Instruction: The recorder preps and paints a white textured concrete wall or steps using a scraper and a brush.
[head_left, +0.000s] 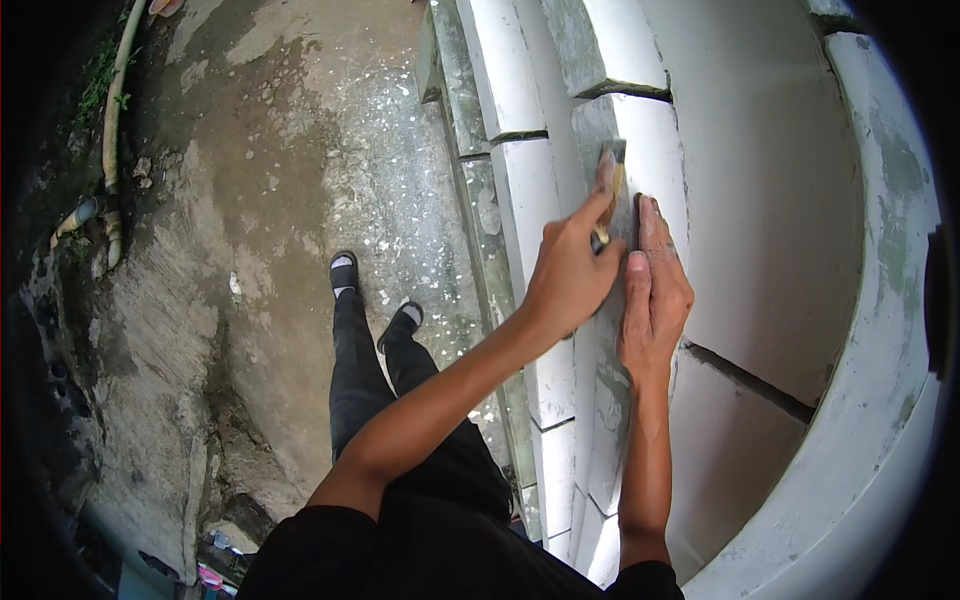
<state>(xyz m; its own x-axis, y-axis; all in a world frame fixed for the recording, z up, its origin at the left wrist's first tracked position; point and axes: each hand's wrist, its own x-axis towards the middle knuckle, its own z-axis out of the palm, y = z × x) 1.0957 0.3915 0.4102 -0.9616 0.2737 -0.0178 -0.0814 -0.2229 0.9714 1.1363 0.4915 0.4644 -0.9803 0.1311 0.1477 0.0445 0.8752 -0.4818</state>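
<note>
My left hand (574, 274) grips a scraper with a yellowish handle (617, 180), its index finger stretched along the tool towards the flat metal blade (616, 147). The blade lies against the worn grey side of a white-painted masonry block (646, 142). Close beside it, my right hand (656, 289) rests flat along the edge of the same row of blocks, fingers extended and thumb lying alongside. Pale dust marks the fingers of both hands. My right palm faces the block, so its underside is hidden.
A lower row of white blocks (529, 180) steps down to the concrete ground (277, 187), where white flakes are scattered. Right of my hands lies a smooth white recess (772, 187) bounded by a curved, stained rim (892, 187). A plastic pipe (114, 127) runs along the far left.
</note>
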